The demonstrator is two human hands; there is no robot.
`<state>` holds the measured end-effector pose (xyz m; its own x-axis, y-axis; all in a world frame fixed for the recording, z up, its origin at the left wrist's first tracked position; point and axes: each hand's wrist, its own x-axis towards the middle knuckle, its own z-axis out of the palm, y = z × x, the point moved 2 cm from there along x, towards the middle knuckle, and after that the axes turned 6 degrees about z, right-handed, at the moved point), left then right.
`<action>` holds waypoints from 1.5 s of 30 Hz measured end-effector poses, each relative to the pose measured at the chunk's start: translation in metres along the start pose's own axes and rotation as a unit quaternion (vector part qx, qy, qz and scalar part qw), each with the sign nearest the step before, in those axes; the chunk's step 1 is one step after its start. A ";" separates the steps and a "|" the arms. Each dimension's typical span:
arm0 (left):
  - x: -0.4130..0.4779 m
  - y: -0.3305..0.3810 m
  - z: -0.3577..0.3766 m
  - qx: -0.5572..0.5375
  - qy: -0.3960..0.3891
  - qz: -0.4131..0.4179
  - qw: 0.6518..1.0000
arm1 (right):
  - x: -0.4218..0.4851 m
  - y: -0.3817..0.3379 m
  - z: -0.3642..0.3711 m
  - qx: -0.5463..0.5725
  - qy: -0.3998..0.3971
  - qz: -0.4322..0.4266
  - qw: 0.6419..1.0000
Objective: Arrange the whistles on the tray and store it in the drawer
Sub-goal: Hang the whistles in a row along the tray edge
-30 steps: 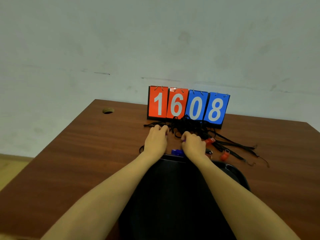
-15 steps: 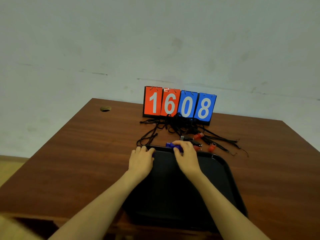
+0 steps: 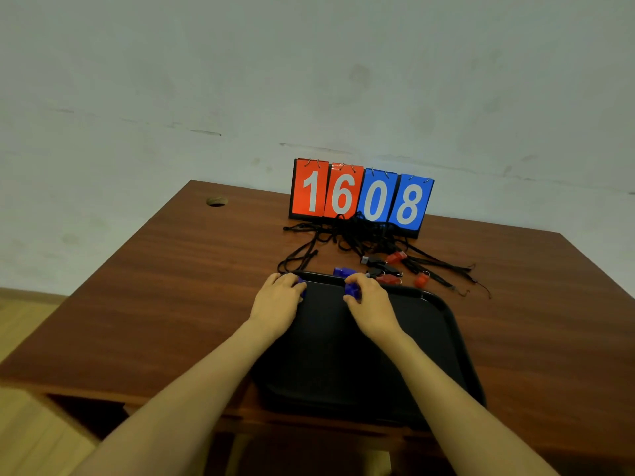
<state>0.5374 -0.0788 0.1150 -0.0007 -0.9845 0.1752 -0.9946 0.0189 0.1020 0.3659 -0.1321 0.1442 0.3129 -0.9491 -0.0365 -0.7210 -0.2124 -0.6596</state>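
1. Both hands are working at the far end of the black tray (image 3: 450, 314), which lies on the wooden table (image 3: 165, 290) with its near end right at the table's front edge.
2. The right hand (image 3: 371, 300) has its fingers curled and pinches a blue whistle (image 3: 352, 291) low over the tray floor, just inside the far rim.
3. The left hand (image 3: 276, 298) is curled the same way. Only a sliver of blue shows at its fingertips, most likely a second blue whistle (image 3: 302, 289), though the hand hides too much to be sure.
4. Everything else is off the tray. A third blue whistle (image 3: 343, 271) lies just beyond the rim, with a black whistle (image 3: 372, 261) and red whistles (image 3: 388, 279) near it. All of them are tied into a knot of black lanyards (image 3: 357, 235) in front of the scoreboard (image 3: 360, 197).
5. The cords are the main danger. If the held whistles trail lanyards back into that knot, a brisk pull could drag the whole bundle or tip the scoreboard.
6. The tray itself is another risk, because a tug towards the body could slide it off the front edge.
7. Later, any cord left draped over the rim could snag when the tray goes into the drawer.
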 end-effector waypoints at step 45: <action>-0.010 -0.006 -0.005 -0.105 -0.020 -0.044 0.993 | 0.021 -0.042 0.057 -0.104 0.004 -0.024 0.994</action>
<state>0.5437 -0.0677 0.1178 0.0774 -0.9899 0.1184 -0.9474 -0.0361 0.3180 0.4382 -0.1296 0.1283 0.3456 -0.9384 -0.0025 -0.8177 -0.2998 -0.4914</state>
